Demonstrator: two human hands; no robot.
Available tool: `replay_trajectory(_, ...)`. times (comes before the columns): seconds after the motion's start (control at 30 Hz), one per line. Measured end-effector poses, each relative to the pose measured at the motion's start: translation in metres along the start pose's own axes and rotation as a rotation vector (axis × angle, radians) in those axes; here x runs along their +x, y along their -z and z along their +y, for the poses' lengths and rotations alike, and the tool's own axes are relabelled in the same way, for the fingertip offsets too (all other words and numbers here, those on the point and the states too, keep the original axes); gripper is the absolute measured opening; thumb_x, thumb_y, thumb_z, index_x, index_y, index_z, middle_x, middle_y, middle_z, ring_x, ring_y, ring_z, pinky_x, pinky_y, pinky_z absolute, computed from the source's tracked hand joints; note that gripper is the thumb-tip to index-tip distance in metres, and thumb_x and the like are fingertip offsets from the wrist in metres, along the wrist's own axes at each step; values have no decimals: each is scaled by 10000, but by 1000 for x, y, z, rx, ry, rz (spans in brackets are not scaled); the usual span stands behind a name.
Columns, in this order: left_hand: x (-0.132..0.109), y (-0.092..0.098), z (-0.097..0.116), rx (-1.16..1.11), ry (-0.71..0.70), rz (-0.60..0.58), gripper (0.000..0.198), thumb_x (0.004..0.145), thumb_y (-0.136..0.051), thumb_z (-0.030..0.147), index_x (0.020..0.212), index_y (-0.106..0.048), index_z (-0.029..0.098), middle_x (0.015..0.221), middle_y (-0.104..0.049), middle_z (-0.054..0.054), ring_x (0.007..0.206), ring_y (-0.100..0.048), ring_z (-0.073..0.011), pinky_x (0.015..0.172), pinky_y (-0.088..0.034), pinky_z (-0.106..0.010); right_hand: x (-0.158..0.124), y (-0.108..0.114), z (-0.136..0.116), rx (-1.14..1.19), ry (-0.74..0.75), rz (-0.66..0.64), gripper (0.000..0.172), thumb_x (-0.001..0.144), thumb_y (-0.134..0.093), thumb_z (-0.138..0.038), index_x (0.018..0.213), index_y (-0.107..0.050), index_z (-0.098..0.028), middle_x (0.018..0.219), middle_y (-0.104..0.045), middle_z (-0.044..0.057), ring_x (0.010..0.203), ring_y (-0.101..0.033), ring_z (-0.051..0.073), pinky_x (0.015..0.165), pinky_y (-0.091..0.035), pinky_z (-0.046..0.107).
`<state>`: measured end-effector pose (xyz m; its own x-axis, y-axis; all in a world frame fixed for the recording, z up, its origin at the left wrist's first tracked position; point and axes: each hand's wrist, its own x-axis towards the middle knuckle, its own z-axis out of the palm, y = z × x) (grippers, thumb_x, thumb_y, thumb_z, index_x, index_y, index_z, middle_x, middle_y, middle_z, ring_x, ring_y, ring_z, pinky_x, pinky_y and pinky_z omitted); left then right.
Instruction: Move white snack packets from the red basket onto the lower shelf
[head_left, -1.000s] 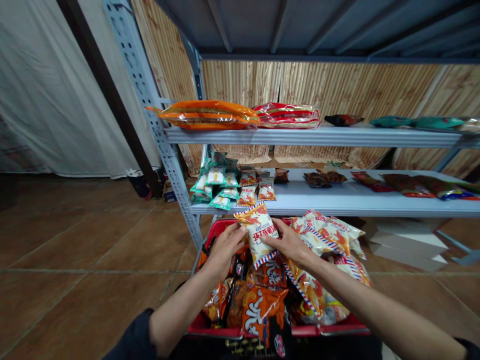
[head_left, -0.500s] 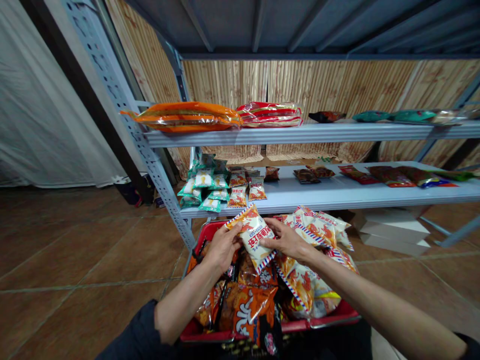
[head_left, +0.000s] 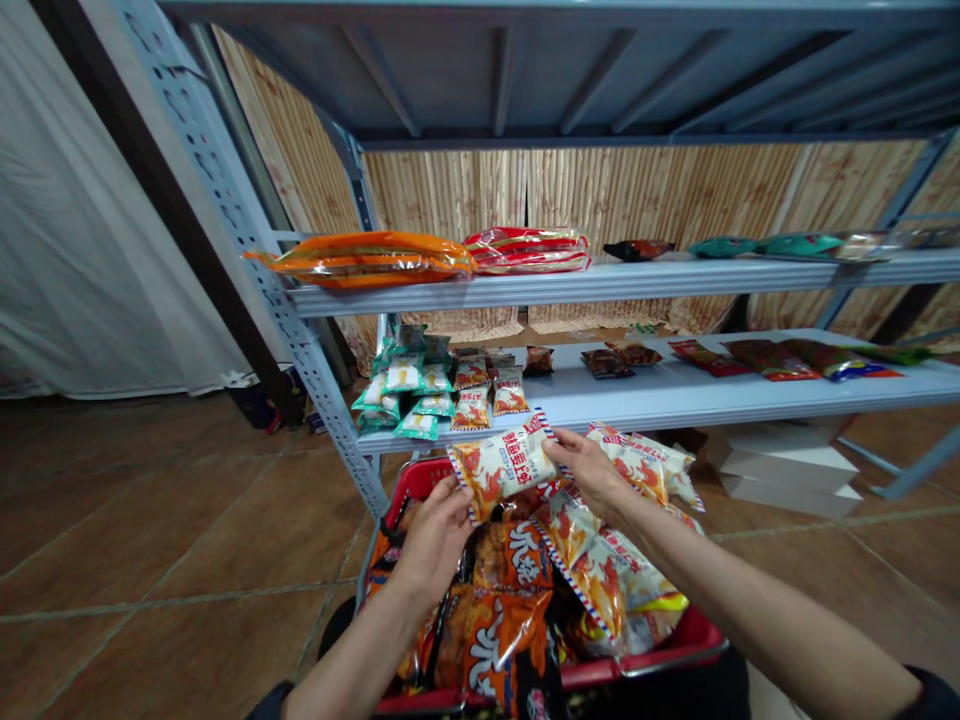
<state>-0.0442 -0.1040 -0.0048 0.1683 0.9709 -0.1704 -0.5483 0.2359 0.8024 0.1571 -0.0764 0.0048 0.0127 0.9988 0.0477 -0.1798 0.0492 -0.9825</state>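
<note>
Between my two hands, above a red basket (head_left: 675, 650), is a white and orange snack bag (head_left: 504, 465) with striped ends and red lettering. My left hand (head_left: 439, 530) pinches its left end, and my right hand (head_left: 589, 468) grips its right end. Orange and black snack bags (head_left: 499, 635) fill the basket's left side. More white and orange snack bags (head_left: 611, 570) are heaped on the right side, under my right forearm. Just beyond the held bag, similar small bags (head_left: 471, 406) stand on the lower shelf (head_left: 600, 405).
Green and white packets (head_left: 405, 375) are stacked at the lower shelf's left end, beside the perforated post (head_left: 300, 340). Dark and red packets lie farther right. A large orange bag (head_left: 367, 260) rests on the upper shelf (head_left: 540, 290). White boxes (head_left: 784, 465) sit beneath the rack.
The held bag has turned from slanting upright to lying nearly crosswise, its lettering now readable. My left hand has moved slightly down, and the view has tilted up a little.
</note>
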Motion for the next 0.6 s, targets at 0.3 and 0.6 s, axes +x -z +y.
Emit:
replay_trajectory(0.3,-21,-5,6,248,-17,-2,363,700,-639,372,988,-609,152,1099,-611,-116,1027,-554,-239,870,-448,-415,16,-2,-35,-274,58,-102,268,641,-605,-389,718,-630,-134,638,-581,-16,581,-465,97,553,-373,222)
replay_trajectory(0.6,-19,5,-10,292,-67,69,342,690,-648,375,887,-674,96,960,-669,-124,921,-604,-221,869,-462,-381,28,-7,-38,-302,54,-146,302,642,-609,-431,588,-596,-135,536,-511,-39,511,-418,75,504,-313,204)
